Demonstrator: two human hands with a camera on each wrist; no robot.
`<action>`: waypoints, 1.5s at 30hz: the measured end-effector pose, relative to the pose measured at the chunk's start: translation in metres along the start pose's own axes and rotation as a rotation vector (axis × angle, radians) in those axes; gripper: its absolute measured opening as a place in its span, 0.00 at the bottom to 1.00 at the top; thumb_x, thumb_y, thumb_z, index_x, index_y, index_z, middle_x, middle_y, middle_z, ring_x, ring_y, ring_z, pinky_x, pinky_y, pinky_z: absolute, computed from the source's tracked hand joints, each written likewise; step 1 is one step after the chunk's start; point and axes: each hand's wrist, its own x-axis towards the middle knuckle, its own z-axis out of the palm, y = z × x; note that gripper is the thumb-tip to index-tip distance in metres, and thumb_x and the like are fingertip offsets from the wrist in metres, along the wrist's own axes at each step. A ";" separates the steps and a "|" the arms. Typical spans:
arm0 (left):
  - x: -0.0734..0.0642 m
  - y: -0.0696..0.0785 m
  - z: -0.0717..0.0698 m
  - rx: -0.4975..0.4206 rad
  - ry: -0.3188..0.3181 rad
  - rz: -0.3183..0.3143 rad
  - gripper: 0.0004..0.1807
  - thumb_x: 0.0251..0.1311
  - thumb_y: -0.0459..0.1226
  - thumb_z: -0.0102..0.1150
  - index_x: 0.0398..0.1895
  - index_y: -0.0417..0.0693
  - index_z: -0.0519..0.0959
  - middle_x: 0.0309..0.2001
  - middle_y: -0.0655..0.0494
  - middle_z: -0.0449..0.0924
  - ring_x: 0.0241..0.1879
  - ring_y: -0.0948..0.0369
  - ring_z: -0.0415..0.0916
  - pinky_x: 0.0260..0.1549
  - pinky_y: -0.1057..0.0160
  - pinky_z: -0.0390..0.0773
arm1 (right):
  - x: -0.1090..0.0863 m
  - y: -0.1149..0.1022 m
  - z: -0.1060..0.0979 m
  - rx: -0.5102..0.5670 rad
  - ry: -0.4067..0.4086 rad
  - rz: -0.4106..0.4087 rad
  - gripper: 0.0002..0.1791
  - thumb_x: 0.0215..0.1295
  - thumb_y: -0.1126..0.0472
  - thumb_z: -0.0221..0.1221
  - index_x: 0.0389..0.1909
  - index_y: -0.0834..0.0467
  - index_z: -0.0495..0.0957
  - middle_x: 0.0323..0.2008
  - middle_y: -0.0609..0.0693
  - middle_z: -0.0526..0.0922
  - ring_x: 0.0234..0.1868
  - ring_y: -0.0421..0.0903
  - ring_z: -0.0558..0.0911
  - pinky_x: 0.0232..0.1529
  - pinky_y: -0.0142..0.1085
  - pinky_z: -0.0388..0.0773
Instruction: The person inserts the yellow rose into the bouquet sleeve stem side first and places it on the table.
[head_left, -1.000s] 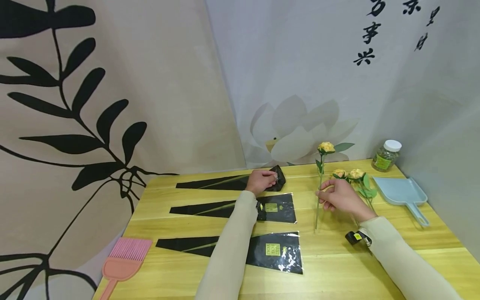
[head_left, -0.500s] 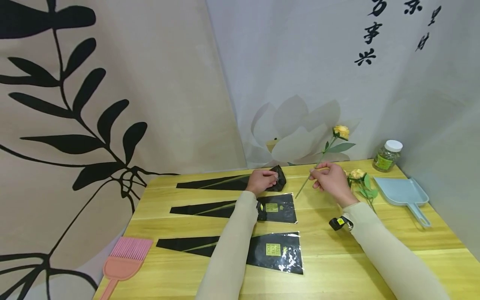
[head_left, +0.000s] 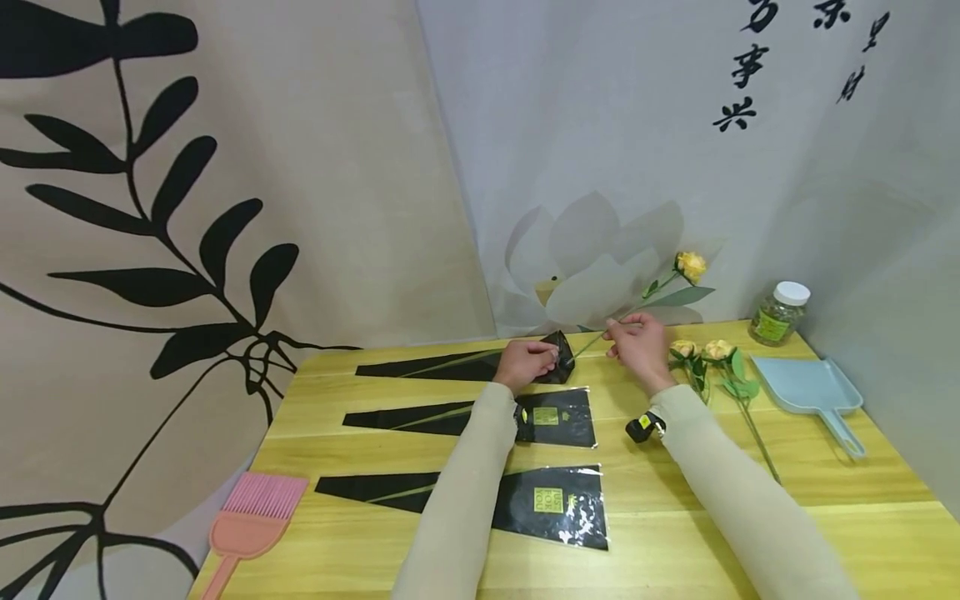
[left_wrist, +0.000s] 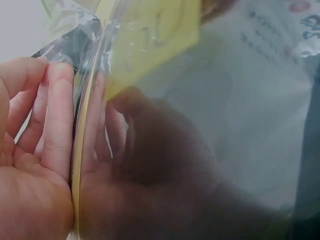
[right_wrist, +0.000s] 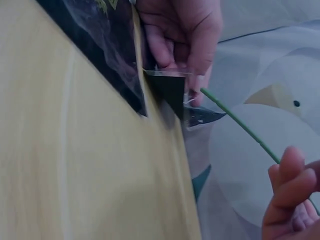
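Note:
At the back of the table, my left hand [head_left: 522, 365] pinches the mouth of the farthest black flower sleeve [head_left: 427, 367], whose wide end is raised and opened. Its thumb and fingertips meet at the clear film edge [left_wrist: 75, 45] in the left wrist view. My right hand [head_left: 637, 346] pinches the green stem [right_wrist: 240, 125] of a yellow flower [head_left: 691, 267]. The bloom points up and to the right, its long leaf [head_left: 682, 297] below. In the right wrist view the stem's cut end is right at the sleeve's opening, close to my left fingertips.
Two more black sleeves [head_left: 562, 418] [head_left: 555, 504] lie flat in front. Yellow flowers [head_left: 718, 350] rest on the right, beside a blue dustpan [head_left: 806, 383] and a white-lidded jar [head_left: 780, 312]. A pink brush [head_left: 255, 517] lies at the left edge. A printed cloth [head_left: 360, 167] hangs behind the table.
My right hand has moved left with the flower, from near the lying blooms to the sleeve's mouth. The flower has tilted from upright to slanting. My left hand stays put on the sleeve.

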 end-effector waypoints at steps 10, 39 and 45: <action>-0.006 0.009 -0.002 0.010 0.017 0.026 0.09 0.69 0.35 0.69 0.48 0.43 0.92 0.40 0.49 0.93 0.31 0.64 0.89 0.35 0.68 0.89 | 0.011 0.012 0.015 -0.079 0.071 0.015 0.13 0.77 0.54 0.62 0.48 0.59 0.72 0.43 0.62 0.92 0.21 0.45 0.88 0.18 0.31 0.77; -0.004 0.017 -0.004 -0.109 0.015 -0.047 0.11 0.66 0.29 0.67 0.48 0.44 0.91 0.32 0.45 0.91 0.28 0.62 0.90 0.33 0.66 0.90 | 0.000 0.018 0.045 0.021 0.092 0.072 0.12 0.77 0.57 0.62 0.47 0.59 0.72 0.39 0.61 0.92 0.18 0.44 0.85 0.15 0.30 0.74; -0.002 0.017 -0.001 -0.097 0.029 -0.036 0.10 0.66 0.30 0.68 0.47 0.44 0.92 0.32 0.46 0.92 0.28 0.62 0.90 0.33 0.66 0.90 | -0.002 0.018 0.050 0.051 0.088 0.091 0.11 0.77 0.57 0.63 0.46 0.58 0.72 0.38 0.59 0.92 0.16 0.40 0.83 0.14 0.30 0.74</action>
